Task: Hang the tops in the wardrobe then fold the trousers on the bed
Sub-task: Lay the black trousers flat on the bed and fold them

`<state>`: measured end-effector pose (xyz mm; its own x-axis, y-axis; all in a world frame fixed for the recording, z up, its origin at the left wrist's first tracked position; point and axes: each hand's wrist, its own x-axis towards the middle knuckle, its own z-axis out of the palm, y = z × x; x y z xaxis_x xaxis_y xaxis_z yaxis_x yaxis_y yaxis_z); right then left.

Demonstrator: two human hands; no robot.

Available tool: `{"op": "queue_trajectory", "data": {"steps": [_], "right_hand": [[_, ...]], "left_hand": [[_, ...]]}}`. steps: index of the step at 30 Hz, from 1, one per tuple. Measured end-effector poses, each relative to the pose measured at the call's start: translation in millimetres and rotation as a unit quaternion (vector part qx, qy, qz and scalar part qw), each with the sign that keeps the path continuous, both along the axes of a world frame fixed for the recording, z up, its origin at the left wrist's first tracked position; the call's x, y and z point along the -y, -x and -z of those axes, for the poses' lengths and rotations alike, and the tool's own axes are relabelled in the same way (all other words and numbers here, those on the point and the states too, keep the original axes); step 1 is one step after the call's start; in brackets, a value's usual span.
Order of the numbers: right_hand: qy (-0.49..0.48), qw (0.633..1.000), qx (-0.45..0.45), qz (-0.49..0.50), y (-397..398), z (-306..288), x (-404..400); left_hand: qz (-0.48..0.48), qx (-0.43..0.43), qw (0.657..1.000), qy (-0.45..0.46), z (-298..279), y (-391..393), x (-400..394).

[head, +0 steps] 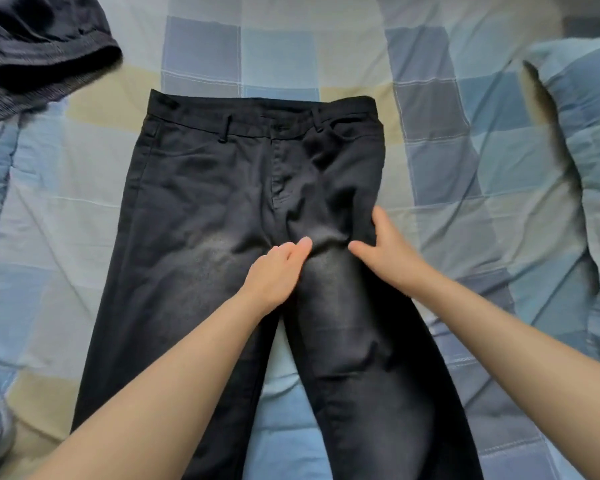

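- The left hand (274, 271) lies on the black trousers (222, 209) at the crotch, where the 2 legs part; its fingers are straight and close together, pointing up and to the right, flat on the cloth and gripping nothing.
- The right hand (385, 247) rests on the upper part of the right trouser leg, just beside the left hand; the thumb reaches left toward the left hand's fingertips, while the other fingers lie along the outer edge of the cloth. Whether they curl under that edge cannot be told.
- A small ridge of cloth stands between the 2 hands.
- The trousers lie face up on the bed, waistband away from the person, fly and belt loops showing, both legs running down toward the lower edge of the view and spread slightly apart.
- The checked bedcover (278, 53), in blue, grey and pale yellow squares, is under the trousers and shows in the gap between the legs.
- A dark garment (39, 53) lies bunched at the upper left, well apart from the trousers.
- A pillow (582, 133) in the same checked cloth sits at the right.
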<state>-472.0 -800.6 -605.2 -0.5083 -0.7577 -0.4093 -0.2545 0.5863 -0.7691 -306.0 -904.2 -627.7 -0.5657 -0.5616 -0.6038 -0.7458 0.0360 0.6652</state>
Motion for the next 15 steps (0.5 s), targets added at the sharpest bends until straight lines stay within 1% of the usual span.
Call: {"op": "queue_trajectory", "data": {"steps": [1, 3, 4, 5, 7, 8, 9, 10, 11, 12, 13, 14, 15], "right_hand": [[0.009, 0.999, -0.005, -0.044, -16.8, -7.7, 4.5], [-0.011, 0.991, -0.019, -0.131, -50.1, -17.4, 13.0], [-0.025, 0.985, -0.023, -0.17, -63.3, -20.1, 18.7], [-0.031, 0.978, -0.012, -0.206, -75.9, -23.0, 24.5], [-0.038, 0.965, 0.023, -0.26, -97.8, -29.3, 38.5], [-0.039, 0.963, 0.02, -0.265, -104.3, -32.5, 46.2], [-0.025, 0.969, -0.003, -0.244, -106.7, -33.2, 54.9], [0.002, 0.979, -0.047, -0.2, -107.9, -34.1, 66.8], [0.034, 0.983, -0.101, -0.146, -102.9, -34.0, 78.4], [0.056, 0.98, -0.159, -0.109, -100.6, -33.3, 95.7], [0.064, 0.97, -0.214, -0.099, -95.0, -33.1, 111.8], [0.054, 0.955, -0.263, -0.123, -90.7, -33.9, 128.4], [0.032, 0.936, -0.303, -0.176, -91.1, -33.0, 145.8]], "left_hand": [[-0.092, -0.054, 0.994, -0.037, -8.8, 2.4, 6.9], [-0.2, -0.128, 0.966, -0.104, -16.7, 4.5, 19.9], [-0.223, -0.149, 0.955, -0.13, -18.7, 3.0, 24.2], [-0.231, -0.162, 0.95, -0.136, -19.7, -0.3, 26.8], [-0.251, -0.161, 0.947, -0.119, -14.6, -12.8, 32.1], [-0.267, -0.147, 0.946, -0.108, -10.1, -21.1, 35.3], [-0.283, -0.136, 0.944, -0.103, -5.8, -29.7, 38.2], [-0.291, -0.129, 0.942, -0.109, -4.3, -39.3, 42.3], [-0.289, -0.125, 0.941, -0.121, -4.3, -44.9, 43.4], [-0.285, -0.119, 0.942, -0.135, -5.1, -55.0, 47.3], [-0.284, -0.118, 0.939, -0.155, -5.4, -60.5, 48.4], [-0.282, -0.117, 0.937, -0.172, -5.2, -65.2, 50.2], [-0.277, -0.115, 0.937, -0.178, -3.5, -72.0, 53.3]]}}
